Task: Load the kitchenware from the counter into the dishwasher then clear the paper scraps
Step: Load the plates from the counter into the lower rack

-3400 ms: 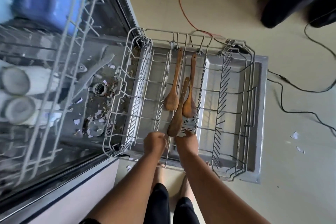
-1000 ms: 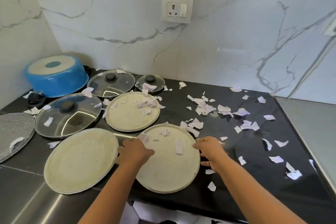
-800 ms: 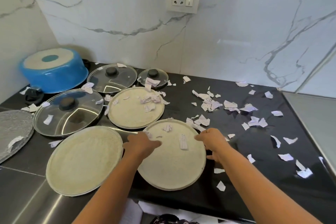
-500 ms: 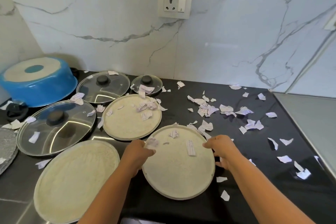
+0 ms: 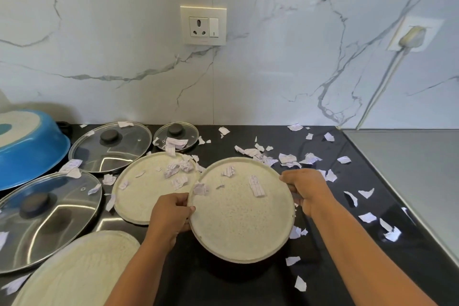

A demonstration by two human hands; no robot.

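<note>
Left hand (image 5: 171, 213): fingers curled over the left rim of the round cream plate (image 5: 241, 218). Right hand (image 5: 306, 189): gripping the far-right rim. Plate: held between both hands, seemingly lifted just off the black counter (image 5: 248, 281), its left edge overlapping a second plate (image 5: 149, 189) in view. Hazards, judged: the loose paper scraps (image 5: 255, 185) riding on top would slide into the dishwasher if the plate is tipped; a rim-only grip could slip; the left edge could clip its neighbour. Appearance: flat, shallow-rimmed, speckled matt face, rigid. Beyond: glass lids (image 5: 110, 148) to the left, further scraps strewn to the right.
</note>
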